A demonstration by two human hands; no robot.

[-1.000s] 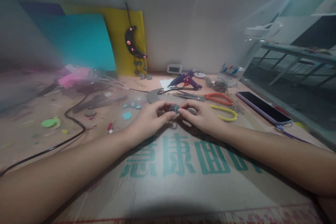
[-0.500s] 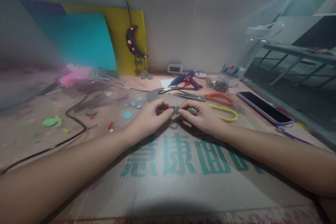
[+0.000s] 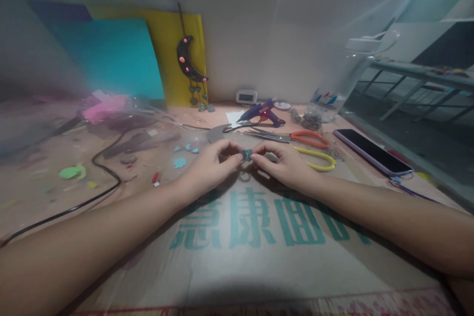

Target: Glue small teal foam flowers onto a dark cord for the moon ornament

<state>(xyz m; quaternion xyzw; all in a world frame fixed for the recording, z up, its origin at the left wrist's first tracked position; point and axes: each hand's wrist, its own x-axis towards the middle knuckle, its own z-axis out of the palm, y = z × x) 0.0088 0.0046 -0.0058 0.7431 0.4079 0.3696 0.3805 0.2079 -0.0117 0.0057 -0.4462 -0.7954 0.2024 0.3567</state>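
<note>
A small teal craft piece (image 3: 247,155), perhaps a flower shape, is pinched between the fingertips of my left hand (image 3: 218,165) and my right hand (image 3: 283,164). My left thumb and forefinger close on its left side, my right ones on its right side. Below it a thin grey-brown cord (image 3: 244,176) curls on the cardboard (image 3: 237,266). Left of my left hand lie a light-blue flower cutout (image 3: 179,163) and several small light-blue pieces (image 3: 191,148). Scissors with yellow handles (image 3: 322,162) lie just beyond my right hand.
Orange-handled scissors (image 3: 311,139) and a purple glue gun (image 3: 262,111) with a red light lie behind my hands. A phone (image 3: 372,153) and a clear jug (image 3: 326,103) stand at right. A black cable (image 3: 107,173) and scraps cover the left. A moon ornament (image 3: 187,61) hangs behind.
Both hands stay in nearly the same place. The teal piece has turned slightly between the fingertips, and its teal side shows more plainly than at first.
</note>
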